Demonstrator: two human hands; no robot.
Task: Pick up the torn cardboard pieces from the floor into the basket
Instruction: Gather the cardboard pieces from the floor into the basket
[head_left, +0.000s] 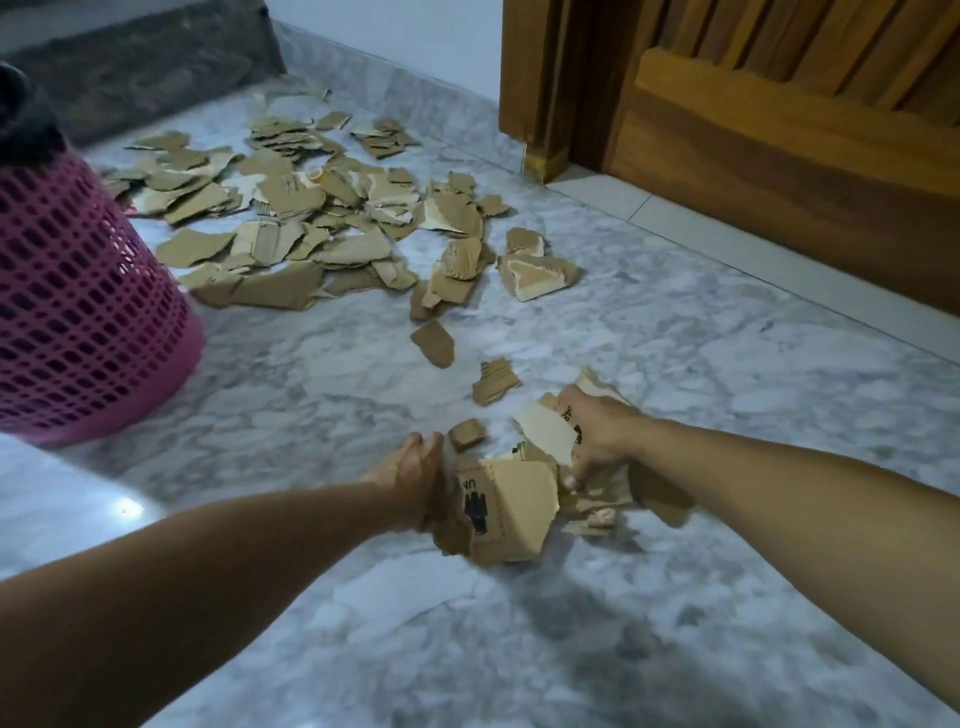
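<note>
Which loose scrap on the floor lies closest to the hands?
The small folded cardboard scrap, just beyond the bundle between the left hand and right hand; every other loose scrap lies farther off.

basket (78, 291): rim cut by left edge | left hand (410, 478): fingers hidden behind cardboard
</note>
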